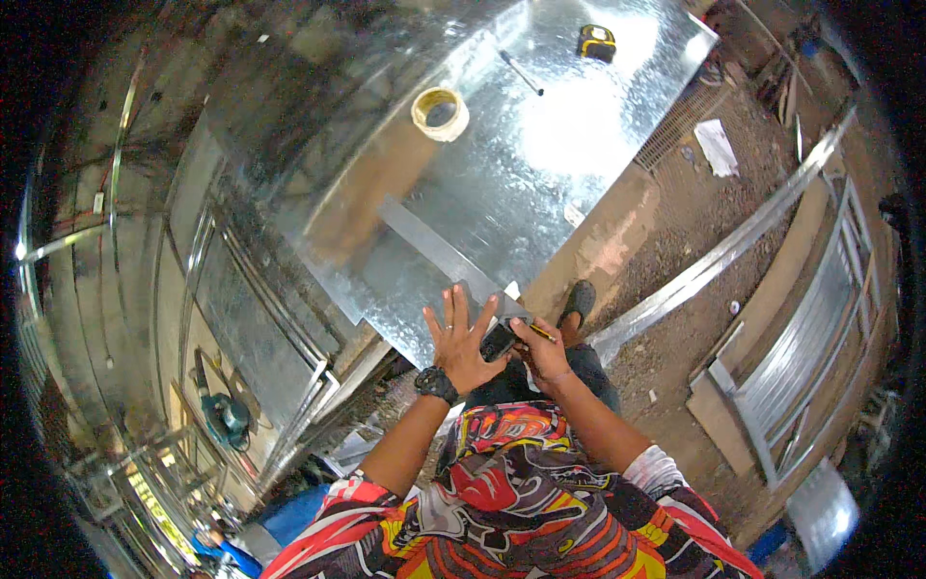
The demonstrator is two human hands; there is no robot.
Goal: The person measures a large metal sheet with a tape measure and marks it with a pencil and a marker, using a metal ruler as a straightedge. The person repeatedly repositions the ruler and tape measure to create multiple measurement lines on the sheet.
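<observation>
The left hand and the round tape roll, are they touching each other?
Apart. The head view shows it: a wide stretch of shiny metal sheet lies between the spread fingertips of the left hand and the tape roll.

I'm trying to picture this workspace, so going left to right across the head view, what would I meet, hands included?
Teal power tool, left hand, right hand, yellow-and-black tape measure, white scrap on the ground.
</observation>
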